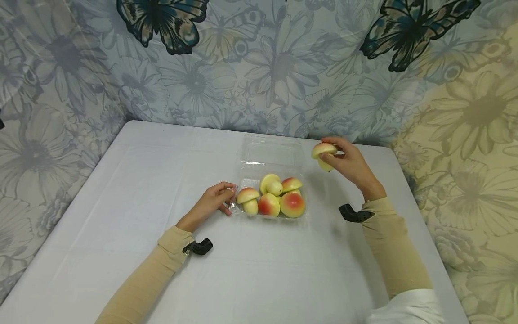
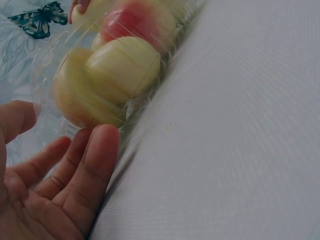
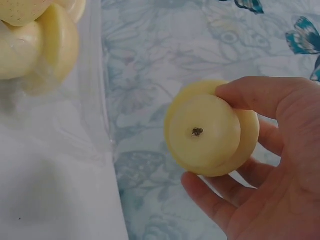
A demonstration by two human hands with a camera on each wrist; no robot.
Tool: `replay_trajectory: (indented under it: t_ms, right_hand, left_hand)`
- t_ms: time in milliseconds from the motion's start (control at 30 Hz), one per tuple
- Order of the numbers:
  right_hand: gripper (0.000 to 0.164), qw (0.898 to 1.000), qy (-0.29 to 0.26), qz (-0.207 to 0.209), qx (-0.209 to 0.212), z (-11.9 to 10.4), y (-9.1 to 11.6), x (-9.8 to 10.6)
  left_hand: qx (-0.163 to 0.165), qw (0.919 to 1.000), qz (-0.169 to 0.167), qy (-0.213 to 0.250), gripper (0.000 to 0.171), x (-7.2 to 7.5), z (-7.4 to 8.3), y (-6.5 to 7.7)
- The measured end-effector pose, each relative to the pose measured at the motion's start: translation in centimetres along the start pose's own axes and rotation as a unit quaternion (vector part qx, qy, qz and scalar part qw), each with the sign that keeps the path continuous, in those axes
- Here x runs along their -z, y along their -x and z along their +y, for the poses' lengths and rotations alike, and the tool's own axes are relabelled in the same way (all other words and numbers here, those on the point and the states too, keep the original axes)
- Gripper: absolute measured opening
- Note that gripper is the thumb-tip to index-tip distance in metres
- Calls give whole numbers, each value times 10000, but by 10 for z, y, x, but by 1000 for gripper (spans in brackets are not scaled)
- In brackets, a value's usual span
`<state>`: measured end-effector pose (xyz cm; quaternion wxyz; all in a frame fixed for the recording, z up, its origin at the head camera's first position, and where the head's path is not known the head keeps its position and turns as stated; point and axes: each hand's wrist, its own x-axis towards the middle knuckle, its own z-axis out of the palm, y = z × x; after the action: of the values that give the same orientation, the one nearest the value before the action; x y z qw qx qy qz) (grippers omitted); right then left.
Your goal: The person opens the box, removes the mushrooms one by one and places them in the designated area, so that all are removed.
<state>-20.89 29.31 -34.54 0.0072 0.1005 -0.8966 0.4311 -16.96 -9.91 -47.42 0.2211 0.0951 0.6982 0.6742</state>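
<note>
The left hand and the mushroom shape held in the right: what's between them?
In the head view, the clear box of mushroom shapes, then a strip of white cloth, lie between the left hand and the held shape.

One white table [image 1: 275,270], one clear box [image 1: 272,150] toward its far edge, and inside it five mushroom-shaped pieces [image 1: 292,205] that can be made out! A sixth piece [image 1: 319,149] up toward the far right corner! One left hand [image 1: 212,199], one right hand [image 1: 352,164], two tan sleeves [image 1: 141,274], two black wrist mounts [image 1: 200,246], and on the wall [image 1: 279,67] beyond, two big dark butterflies [image 1: 155,18]
</note>
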Motion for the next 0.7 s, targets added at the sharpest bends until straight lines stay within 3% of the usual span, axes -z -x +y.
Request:
replay_trajectory:
  t_ms: [333,700]
  right_hand:
    - [47,9995,32,2,-301,9,1,-4]
    - [48,9996,87,-51,-250,23,1,-9]
  left_hand:
    - [31,10000,46,-41,42,0,0,-1]
    - [25,10000,46,-18,42,-1,-1,-1]
